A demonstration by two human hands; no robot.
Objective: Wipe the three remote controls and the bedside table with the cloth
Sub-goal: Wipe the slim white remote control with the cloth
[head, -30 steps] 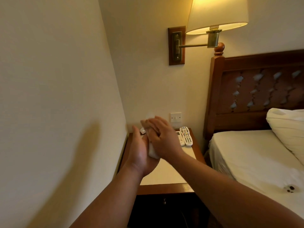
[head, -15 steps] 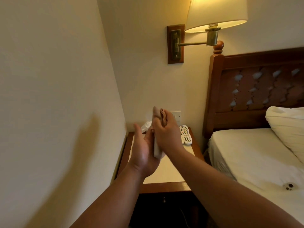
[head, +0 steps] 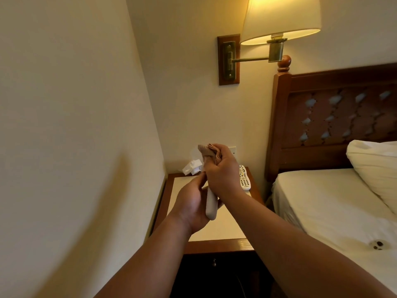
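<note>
Head view, hands: two, both mine, raised above the table.
Left hand (head: 193, 203): fingers curled round the lower half of the held remote.
Right hand (head: 221, 171): a closed fist gripping the cloth, pressed to the held remote's upper part.
Cloth (head: 207, 150): one, tan and soft, bunched in folds that stick out above my right fist.
Remotes: two that I can see.
Held remote (head: 211, 205): a pale, smooth, long slab with a rounded end, tilted upright between my hands.
Table remote (head: 243, 178): white plastic with rows of small buttons, lying flat at the back right.
Table (head: 217, 247): one, a glossy dark wood frame with a pale flat top.
Crumpled white thing (head: 192, 167): one, in the back left corner.
Lamp (head: 279, 18): one, lit, with a cream shade and a brass arm.
Bed (head: 326, 203): white sheet, one pillow (head: 373, 166), carved wooden headboard (head: 335, 117).
</note>
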